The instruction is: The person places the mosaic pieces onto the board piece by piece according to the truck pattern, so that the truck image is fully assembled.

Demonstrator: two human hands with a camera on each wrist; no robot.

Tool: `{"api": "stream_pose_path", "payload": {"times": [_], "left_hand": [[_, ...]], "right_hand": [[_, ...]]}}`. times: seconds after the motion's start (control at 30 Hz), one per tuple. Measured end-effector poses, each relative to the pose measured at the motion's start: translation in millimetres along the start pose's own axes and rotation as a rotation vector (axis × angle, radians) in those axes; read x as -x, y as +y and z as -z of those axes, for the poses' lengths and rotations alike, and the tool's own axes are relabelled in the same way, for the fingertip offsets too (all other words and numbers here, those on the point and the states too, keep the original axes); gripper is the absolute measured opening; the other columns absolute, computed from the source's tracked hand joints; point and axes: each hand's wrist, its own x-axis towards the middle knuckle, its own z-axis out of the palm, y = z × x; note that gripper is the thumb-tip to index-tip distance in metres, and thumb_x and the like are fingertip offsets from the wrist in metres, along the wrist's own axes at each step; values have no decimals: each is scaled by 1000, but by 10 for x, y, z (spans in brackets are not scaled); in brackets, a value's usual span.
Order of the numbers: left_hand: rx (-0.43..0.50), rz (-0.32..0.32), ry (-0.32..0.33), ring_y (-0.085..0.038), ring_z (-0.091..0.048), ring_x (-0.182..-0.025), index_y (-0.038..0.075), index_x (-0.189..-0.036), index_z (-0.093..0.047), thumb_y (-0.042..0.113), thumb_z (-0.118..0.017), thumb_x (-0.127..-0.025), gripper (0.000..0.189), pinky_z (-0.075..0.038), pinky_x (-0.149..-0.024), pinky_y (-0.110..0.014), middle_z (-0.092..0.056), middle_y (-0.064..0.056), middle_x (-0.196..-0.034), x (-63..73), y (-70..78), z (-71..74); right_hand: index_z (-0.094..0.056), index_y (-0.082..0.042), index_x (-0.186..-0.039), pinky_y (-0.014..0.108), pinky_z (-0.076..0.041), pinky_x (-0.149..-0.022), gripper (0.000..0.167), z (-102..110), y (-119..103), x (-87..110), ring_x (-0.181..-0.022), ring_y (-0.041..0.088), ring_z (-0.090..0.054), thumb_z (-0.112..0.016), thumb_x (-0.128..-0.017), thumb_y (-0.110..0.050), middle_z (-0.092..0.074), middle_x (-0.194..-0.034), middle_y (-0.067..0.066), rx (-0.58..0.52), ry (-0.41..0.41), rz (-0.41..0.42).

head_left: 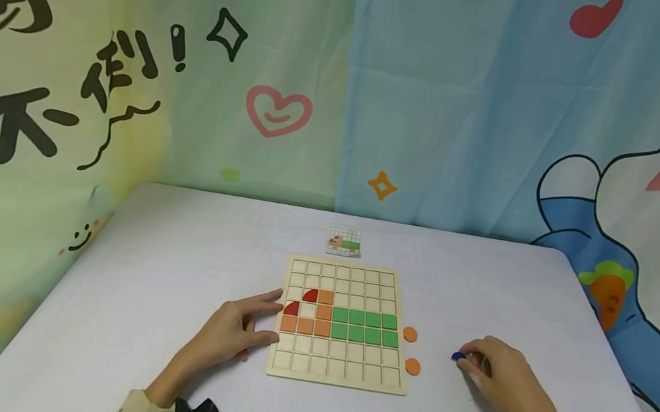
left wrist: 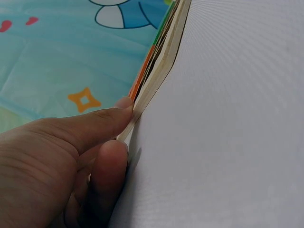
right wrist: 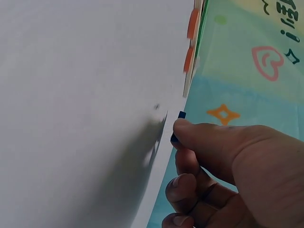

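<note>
A pale wooden grid board (head_left: 338, 370) lies flat on the table, with green squares (head_left: 364, 326), orange squares (head_left: 304, 326) and two red quarter-round pieces (head_left: 310, 295) set in its cells. My left hand (head_left: 227, 329) rests at the board's left edge, index finger and thumb spread apart and touching the rim; in the left wrist view the thumb (left wrist: 102, 124) meets that edge. Off to the right of the board, my right hand (head_left: 497, 370) pinches a small, thin dark blue piece (right wrist: 182, 115) between thumb and fingertips, over the white tabletop.
Two orange discs, an upper disc (head_left: 410, 334) and a lower disc (head_left: 412, 367), sit just right of the board. Behind it lies a small card (head_left: 343, 242) with a gridded coloured picture. A printed curtain (head_left: 445, 109) stands beyond the white table (head_left: 206, 231).
</note>
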Motion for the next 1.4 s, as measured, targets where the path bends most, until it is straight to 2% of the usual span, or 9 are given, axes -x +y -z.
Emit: {"api": "stream_pose_path", "payload": {"times": [0.53, 0.9, 1.23, 1.4], "left_hand": [[-5, -9, -3, -17, -56, -40, 11, -141, -69, 26, -88, -88, 58, -48, -47, -26, -54, 0, -163, -3, 5, -5], [-3, 0, 1, -18, -56, -41, 11, -141, -69, 26, -89, -87, 59, -47, -48, -26, -54, 1, -163, -6, -5, -7], [0, 2, 3, -18, -56, -41, 10, -140, -69, 25, -89, -87, 59, -47, -49, -26, -54, 1, -163, 0, 1, -6], [5, 6, 3, -19, -57, -41, 10, -141, -69, 25, -88, -87, 59, -48, -49, -26, -54, 1, -163, 0, 7, -6]], "right_hand": [[-78, -10, -103, 24, -39, -63, 15, -120, -304, -102, -76, 11, -48, -82, -92, -19, -55, -80, -4, -9, 10, 67], [-78, -10, -104, 22, -39, -63, 11, -163, -452, -168, -73, 6, -46, -79, -95, -17, -55, -81, -7, -55, 49, 171], [-77, -8, -102, 20, -42, -62, 10, -244, -673, -248, -71, 2, -46, -80, -94, -13, -57, -82, -10, -86, 87, 278], [-77, -9, -100, 20, -39, -60, 8, -298, -772, -285, -69, 0, -42, -80, -94, -13, -53, -79, -10, -91, 80, 311]]}}
